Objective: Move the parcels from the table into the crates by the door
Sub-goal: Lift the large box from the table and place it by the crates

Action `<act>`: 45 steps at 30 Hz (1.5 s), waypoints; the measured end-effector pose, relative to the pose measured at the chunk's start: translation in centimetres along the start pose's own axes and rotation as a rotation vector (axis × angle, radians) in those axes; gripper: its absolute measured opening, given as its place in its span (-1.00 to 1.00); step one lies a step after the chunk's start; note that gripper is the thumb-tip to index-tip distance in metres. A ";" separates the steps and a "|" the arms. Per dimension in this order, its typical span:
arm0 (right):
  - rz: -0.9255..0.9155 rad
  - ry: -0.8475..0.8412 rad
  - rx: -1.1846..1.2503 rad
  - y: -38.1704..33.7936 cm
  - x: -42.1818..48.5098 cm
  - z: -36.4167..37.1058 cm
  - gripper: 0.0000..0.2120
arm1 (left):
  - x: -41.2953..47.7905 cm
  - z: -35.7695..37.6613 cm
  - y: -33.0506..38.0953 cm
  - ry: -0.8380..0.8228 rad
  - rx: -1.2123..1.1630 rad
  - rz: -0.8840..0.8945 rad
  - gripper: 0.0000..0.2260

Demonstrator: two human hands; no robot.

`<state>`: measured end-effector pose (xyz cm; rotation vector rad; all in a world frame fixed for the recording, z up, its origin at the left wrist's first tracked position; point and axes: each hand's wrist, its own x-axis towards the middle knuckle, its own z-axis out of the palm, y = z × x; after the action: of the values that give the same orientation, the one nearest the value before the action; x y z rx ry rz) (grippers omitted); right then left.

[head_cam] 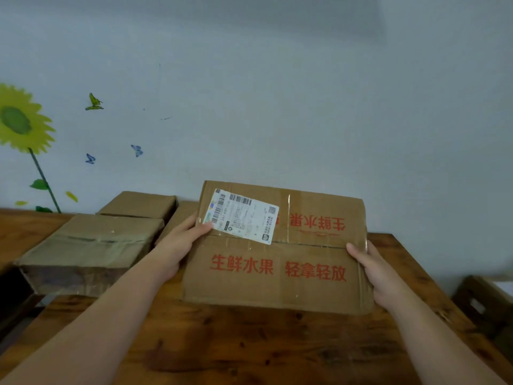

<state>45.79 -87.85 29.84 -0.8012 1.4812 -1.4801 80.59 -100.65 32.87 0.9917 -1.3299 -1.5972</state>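
A flat cardboard parcel (280, 262) with red print and a white shipping label is tilted up above the wooden table (222, 345). My left hand (177, 245) grips its left edge, thumb on top by the label. At the parcel's right edge my right hand (380, 276) holds on, thumb over the top face. Two more taped cardboard parcels lie on the table to the left: a large one (91, 251) near the edge and a smaller one (138, 204) behind it against the wall. Another brown box (183, 215) is partly hidden behind my left hand.
A dark wooden crate (483, 304) stands low at the right, beyond the table's right edge. The pale wall behind the table carries a sunflower sticker (22, 120) and butterfly stickers. The table's left edge drops off near the large parcel.
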 end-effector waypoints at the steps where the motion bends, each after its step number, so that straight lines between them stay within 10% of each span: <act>1: -0.006 -0.001 -0.017 0.1 -0.2 -0.3 -0.55 | 0.1 0.1 -0.2 -0.023 0.013 0.003 -0.82; 15: -0.117 0.318 -0.072 1.1 -3.9 -9.0 -0.67 | 0.2 9.2 -1.8 -0.157 0.092 0.050 -0.65; 45: -0.025 0.543 -0.221 -0.7 0.4 -62.5 -0.66 | 7.8 63.1 -15.1 -0.315 -0.036 -0.132 -0.63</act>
<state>-10.70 -61.52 25.16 -0.5650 2.0711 -1.6526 17.75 -84.29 25.92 0.8449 -1.4614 -1.9320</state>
